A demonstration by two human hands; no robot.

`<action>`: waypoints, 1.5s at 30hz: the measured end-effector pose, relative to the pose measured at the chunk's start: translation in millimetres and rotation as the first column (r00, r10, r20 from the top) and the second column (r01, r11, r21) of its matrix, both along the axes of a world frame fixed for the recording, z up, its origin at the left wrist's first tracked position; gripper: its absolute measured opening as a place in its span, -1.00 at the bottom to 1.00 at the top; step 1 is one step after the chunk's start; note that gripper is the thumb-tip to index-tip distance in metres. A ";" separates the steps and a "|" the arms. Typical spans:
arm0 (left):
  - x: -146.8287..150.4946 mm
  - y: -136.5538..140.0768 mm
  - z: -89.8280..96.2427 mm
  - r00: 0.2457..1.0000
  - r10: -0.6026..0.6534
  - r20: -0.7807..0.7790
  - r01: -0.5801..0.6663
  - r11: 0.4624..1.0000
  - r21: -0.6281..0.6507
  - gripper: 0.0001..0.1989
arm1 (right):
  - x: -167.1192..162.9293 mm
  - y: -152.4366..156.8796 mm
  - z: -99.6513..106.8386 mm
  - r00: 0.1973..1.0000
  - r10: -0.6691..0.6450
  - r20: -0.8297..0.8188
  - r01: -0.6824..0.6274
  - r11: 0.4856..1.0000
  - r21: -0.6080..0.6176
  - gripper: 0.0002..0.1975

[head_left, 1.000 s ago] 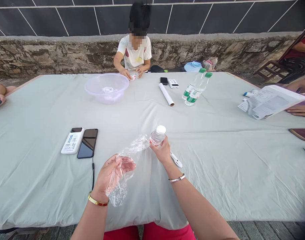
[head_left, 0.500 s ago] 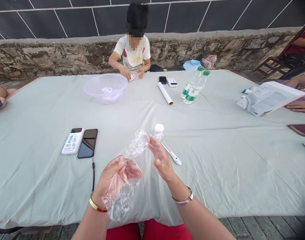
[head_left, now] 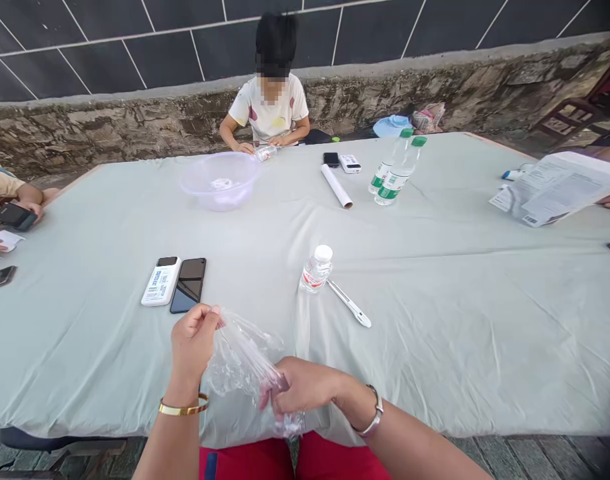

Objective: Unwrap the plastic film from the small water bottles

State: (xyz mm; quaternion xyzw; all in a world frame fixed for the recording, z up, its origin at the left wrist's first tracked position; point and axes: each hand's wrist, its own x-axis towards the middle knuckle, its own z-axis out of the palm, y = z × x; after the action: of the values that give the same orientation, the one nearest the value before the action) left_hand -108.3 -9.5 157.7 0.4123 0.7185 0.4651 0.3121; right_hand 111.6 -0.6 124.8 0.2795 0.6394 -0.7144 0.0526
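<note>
A crumpled sheet of clear plastic film point(head_left: 245, 350) stretches between my two hands above the table's near edge. My left hand point(head_left: 195, 337) pinches its upper left end between thumb and fingers. Lower and to the right, my right hand point(head_left: 302, 385) is closed around the gathered other end, and a bunched bit hangs below the fingers. Beyond my right hand stands a small clear bottle point(head_left: 315, 272) with a white cap and a red-and-white label. Beside it lies a white, slim pen-like tool point(head_left: 351, 304), whose exact kind I cannot make out.
A white power bank point(head_left: 161, 282) and a black phone point(head_left: 189, 285) lie left of centre. Farther off are a translucent purple basin point(head_left: 195, 183), a white roll point(head_left: 336, 187) and two green-capped bottles point(head_left: 395, 175). A person point(head_left: 269, 110) sits opposite, handling a bottle; others sit at both sides.
My left hand has moved up and left, now pinching the film's edge. My right hand has come down and closed on the film, which is drawn out between them. The small bottle is now uncovered.
</note>
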 end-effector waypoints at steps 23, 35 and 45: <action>25.4 -8.8 9.0 0.641 -0.155 0.752 0.138 0.987 0.085 -0.74 | 17.0 20.1 11.6 0.942 -0.333 0.035 0.208 0.664 0.718 -0.78; 49.4 -8.0 -25.9 0.797 -0.599 0.078 0.604 0.792 -0.093 -0.47 | 5.5 0.6 41.4 0.948 -0.287 -0.141 0.271 0.486 0.831 -0.87; 61.5 -5.4 -22.0 0.786 -0.289 0.547 0.286 0.954 0.092 -0.69 | -23.2 -3.5 5.4 0.706 -0.485 -0.517 0.707 0.521 0.478 -0.64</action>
State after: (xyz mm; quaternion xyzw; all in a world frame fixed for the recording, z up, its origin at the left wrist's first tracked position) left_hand -46.8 -14.8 135.6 0.3646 0.5248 0.5131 0.5731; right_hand 88.4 -4.1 130.1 0.3645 0.7054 -0.4552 -0.4030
